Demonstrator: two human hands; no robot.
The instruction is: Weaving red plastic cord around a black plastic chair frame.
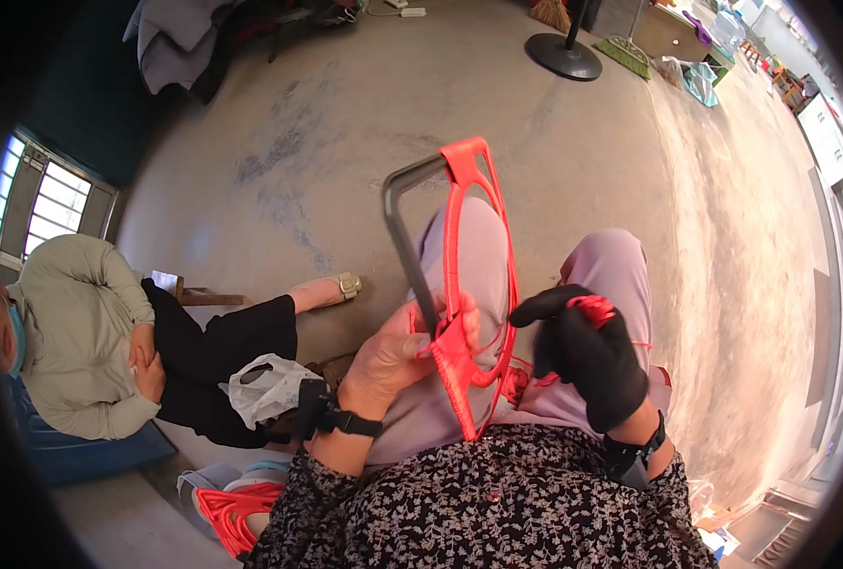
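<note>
Floor (346,123) spreads far beyond the knees (609,266); a seated person (80,332) edges the left.
The grey frame (398,220) tilts above them, far edge clear of both hands; the gloved right hand (594,365) curls its fingers round bunched red cord (590,308); the left hand (388,358) pinches the frame's near end.

One frame (404,242), one glove (592,365), two brooms (549,13) (623,57)

Single head-worn fisheye view, facing downward from close above.
</note>
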